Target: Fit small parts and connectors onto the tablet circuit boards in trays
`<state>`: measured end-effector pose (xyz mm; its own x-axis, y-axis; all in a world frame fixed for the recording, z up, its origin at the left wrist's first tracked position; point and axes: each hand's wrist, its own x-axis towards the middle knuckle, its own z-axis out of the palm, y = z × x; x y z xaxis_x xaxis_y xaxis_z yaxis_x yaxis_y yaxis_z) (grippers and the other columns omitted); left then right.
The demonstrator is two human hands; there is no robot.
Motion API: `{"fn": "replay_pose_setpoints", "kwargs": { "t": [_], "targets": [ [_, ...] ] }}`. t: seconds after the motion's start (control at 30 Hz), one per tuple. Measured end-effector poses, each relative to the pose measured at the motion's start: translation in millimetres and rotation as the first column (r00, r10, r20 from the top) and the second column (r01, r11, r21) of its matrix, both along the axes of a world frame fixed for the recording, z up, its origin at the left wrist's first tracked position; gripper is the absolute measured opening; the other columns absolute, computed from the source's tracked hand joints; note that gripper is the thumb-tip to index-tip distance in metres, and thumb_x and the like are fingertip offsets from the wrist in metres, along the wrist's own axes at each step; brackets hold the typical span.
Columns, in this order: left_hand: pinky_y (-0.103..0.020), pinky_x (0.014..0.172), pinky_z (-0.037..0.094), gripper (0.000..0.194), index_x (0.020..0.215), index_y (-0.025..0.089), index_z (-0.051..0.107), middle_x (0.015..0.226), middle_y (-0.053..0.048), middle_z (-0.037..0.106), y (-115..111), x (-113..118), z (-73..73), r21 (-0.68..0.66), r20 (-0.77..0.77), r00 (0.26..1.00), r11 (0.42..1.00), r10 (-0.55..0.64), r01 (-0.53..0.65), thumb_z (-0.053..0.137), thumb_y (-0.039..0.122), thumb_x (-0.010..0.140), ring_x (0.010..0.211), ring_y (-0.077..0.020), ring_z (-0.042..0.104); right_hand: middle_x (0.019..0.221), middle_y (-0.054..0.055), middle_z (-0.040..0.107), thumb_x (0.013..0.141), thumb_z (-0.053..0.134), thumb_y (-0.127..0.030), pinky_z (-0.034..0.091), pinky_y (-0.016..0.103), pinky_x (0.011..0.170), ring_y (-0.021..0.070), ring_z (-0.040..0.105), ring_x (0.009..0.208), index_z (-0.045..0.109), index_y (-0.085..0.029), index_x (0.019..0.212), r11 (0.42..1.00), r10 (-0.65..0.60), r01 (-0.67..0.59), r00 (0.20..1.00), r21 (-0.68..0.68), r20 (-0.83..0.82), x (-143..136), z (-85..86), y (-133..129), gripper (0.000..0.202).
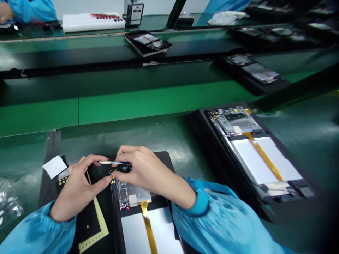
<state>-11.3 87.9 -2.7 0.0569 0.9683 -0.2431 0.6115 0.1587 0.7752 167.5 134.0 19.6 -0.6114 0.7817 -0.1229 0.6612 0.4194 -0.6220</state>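
An opened tablet (137, 194) lies in a black holder at bottom centre, with its circuit board, white battery and orange ribbon cable (148, 225) exposed. Over its top left corner my right hand (143, 169) pinches a small black part (125, 167), and thin light-blue wires run beside its fingers. My left hand (81, 180) reaches in from the left. Its fingers are bent around the end of a thin pale stick-like piece (105, 162), and its thumb tip is near the board's corner. What lies under the right fingers is hidden.
Another opened tablet (254, 151) rests in a black holder at right. Beside my left hand are a white paper square (54, 167), a yellow-edged black sheet (102, 225) and a clear plastic bag (9, 204). More devices sit behind, past the green belt (159, 102). A co-worker's blue sleeve (35, 10) shows top left.
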Motion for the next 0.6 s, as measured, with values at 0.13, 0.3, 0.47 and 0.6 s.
{"fn": "replay_pose_setpoints", "kwargs": {
  "t": [0.13, 0.3, 0.47, 0.6],
  "targets": [
    [-0.043, 0.088, 0.039, 0.032, 0.098, 0.027, 0.063, 0.098, -0.001, 0.066, -1.3, 0.7, 1.0, -0.016, 0.001, 1.0, 1.0, 0.0, 0.0, 0.061, 0.044, 0.07, 0.095, -0.0237, 0.057, 0.083, 0.002, 0.068, 0.078, 0.069, -0.022, 0.028, 0.025, 0.048, 0.0125, 0.059, 0.058, 0.073, -0.016, 0.082, 0.986, 0.095, -0.11, 0.988, 0.127, 0.12, -2.1, 5.9, -0.4, 0.008],
    [-0.042, 0.088, 0.038, 0.03, 0.101, 0.027, 0.06, 0.099, 0.0, 0.064, -2.4, -0.6, -1.3, -0.005, -0.009, 0.999, 0.999, -0.033, 0.033, 0.059, 0.04, 0.074, 0.096, -0.0228, 0.056, 0.082, 0.005, 0.067, 0.08, 0.069, -0.019, 0.016, 0.028, 0.04, 0.0103, 0.052, 0.047, 0.07, -0.014, 0.077, 0.91, 0.232, -0.319, 0.922, 0.266, 0.311, -5.9, 16.7, -4.3, 0.006],
    [-0.04, 0.087, 0.04, 0.029, 0.106, 0.027, 0.057, 0.102, -0.001, 0.064, -4.8, -1.8, -2.8, 0.065, -0.037, 0.995, 0.993, -0.094, 0.097, 0.057, 0.039, 0.079, 0.097, -0.022, 0.057, 0.086, 0.005, 0.067, 0.081, 0.066, -0.017, 0.02, 0.028, 0.041, 0.0106, 0.054, 0.049, 0.069, -0.013, 0.085, 0.89, 0.245, -0.31, 0.943, 0.333, 0.223, -0.2, 5.4, -6.0, 0.006],
    [-0.041, 0.09, 0.038, 0.039, 0.119, 0.028, 0.05, 0.117, -0.004, 0.06, -20.5, -17.4, 6.6, 0.302, -0.285, 0.956, 0.94, -0.068, 0.156, 0.051, 0.048, 0.086, 0.109, -0.0247, 0.052, 0.084, 0.003, 0.067, 0.083, 0.063, -0.022, 0.039, 0.024, 0.052, 0.0138, 0.061, 0.065, 0.069, -0.016, 0.089, 0.991, -0.009, 0.042, 0.967, 0.124, -0.255, 12.9, -6.1, -3.4, 0.01]
  ]
}}
